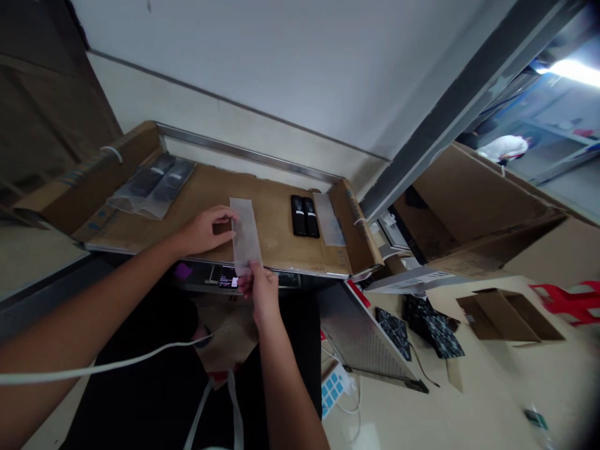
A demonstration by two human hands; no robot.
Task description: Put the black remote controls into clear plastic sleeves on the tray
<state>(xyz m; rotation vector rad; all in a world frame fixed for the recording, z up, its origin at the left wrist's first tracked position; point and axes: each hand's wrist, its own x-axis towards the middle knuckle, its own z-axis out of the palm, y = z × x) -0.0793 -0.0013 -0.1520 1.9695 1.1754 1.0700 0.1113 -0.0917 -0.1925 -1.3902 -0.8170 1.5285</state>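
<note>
A frosted translucent plastic sleeve (247,234) lies over the front part of the cardboard-lined shelf, its near end reaching the front edge. My right hand (262,289) pinches the sleeve's near end between thumb and fingers. At the sleeve's left edge, my left hand (209,230) touches it with fingertips and thumb spread apart. Two black handheld devices (305,216), each with a small white label, lie side by side to the right. Beyond them is a stack of similar frosted sleeves (329,219). On the left are two dark items in frosted sleeves (154,182).
Cardboard (206,187) covers the shelf, with raised flaps at both ends. A lit phone (228,277) sits below the front edge. A white cable (140,357) crosses my left forearm. Cardboard boxes (509,315), a power strip (334,390) and patterned bags (434,325) are at right.
</note>
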